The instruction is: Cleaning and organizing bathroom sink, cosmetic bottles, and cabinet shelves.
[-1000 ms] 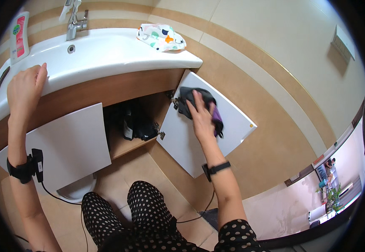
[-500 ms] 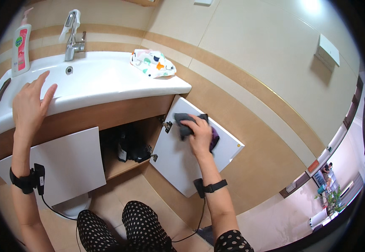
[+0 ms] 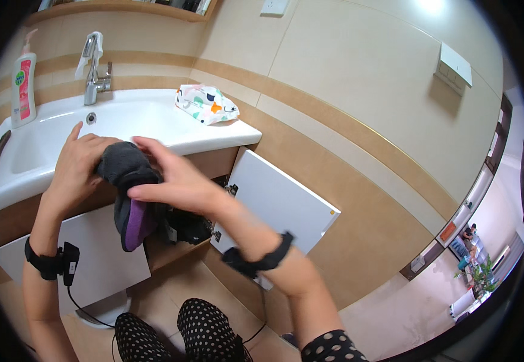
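Observation:
A dark grey cleaning cloth point(image 3: 130, 166) with a purple underside is bunched up in front of the basin's front edge, its lower end hanging down. At its left side my left hand point(image 3: 80, 169) grips it, with the index finger sticking up and the other fingertips partly hidden by the cloth. My right hand point(image 3: 174, 181) reaches across from the right and holds the cloth's right side between thumb and fingers; it is slightly blurred. Behind both hands lies the white washbasin point(image 3: 153, 130). The right white cabinet door point(image 3: 277, 196) stands swung out by the wall.
A pump soap bottle point(image 3: 24, 87), a brown object point(image 3: 1, 148) and a chrome tap point(image 3: 93, 75) line the basin's back and left. A patterned cloth bundle point(image 3: 206, 104) sits at its right. The left cabinet door point(image 3: 99, 247) hangs below. Far right, a person point(image 3: 468, 238) is beyond a doorway.
My right hand has brought the cloth from the right cabinet door leftward to the basin front. My left hand has moved right and down onto the cloth. The view has tilted up slightly.

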Demonstrator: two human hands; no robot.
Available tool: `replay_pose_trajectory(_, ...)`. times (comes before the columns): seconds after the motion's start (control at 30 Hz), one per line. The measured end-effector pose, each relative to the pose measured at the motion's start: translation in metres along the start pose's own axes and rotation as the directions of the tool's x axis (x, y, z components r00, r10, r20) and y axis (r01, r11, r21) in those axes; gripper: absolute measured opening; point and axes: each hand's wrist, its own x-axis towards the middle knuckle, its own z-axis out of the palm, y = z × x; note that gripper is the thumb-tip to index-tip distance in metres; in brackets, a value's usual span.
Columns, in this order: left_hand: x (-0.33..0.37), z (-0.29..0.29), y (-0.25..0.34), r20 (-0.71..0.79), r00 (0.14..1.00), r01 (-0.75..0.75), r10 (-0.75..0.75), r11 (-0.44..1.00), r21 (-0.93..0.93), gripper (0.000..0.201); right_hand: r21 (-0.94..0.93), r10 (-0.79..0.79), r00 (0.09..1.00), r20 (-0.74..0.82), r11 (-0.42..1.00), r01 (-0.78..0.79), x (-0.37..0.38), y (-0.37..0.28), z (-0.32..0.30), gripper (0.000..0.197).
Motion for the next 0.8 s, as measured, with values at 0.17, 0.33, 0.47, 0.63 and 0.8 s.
replay_pose_trajectory(0.17,0.001,0.003,0.002,-0.066,0.998,0.018,-0.014,0.997,0.072,0.041,-0.863,-0.190,0.920,-0.343,-0.324,-0.388,-0.086,-0.058,-0.113,0.049)
replay_pose_trajectory(0.33,0.005,0.004,0.009,-0.124,0.992,0.011,0.002,0.994,0.109,0.034,-0.514,-0.099,0.896,-0.433,-0.790,-0.335,-0.167,-0.088,-0.210,0.048)
replay_pose_trajectory(0.47,0.006,0.003,0.009,-0.111,0.993,-0.018,0.027,0.996,0.083,0.031,-0.494,-0.114,0.867,-0.486,-0.782,-0.380,-0.216,-0.116,-0.196,0.050)
replay_pose_trajectory(0.63,0.004,-0.002,0.013,-0.126,0.992,0.010,-0.001,0.997,0.071,0.030,-0.417,-0.176,0.825,-0.536,-0.795,-0.441,-0.259,-0.131,-0.169,0.052)
replay_pose_trajectory(0.8,0.006,0.000,0.021,-0.094,0.996,0.012,-0.008,0.999,0.043,0.030,-0.360,-0.238,0.795,-0.559,-0.793,-0.491,-0.322,-0.136,-0.152,0.052)
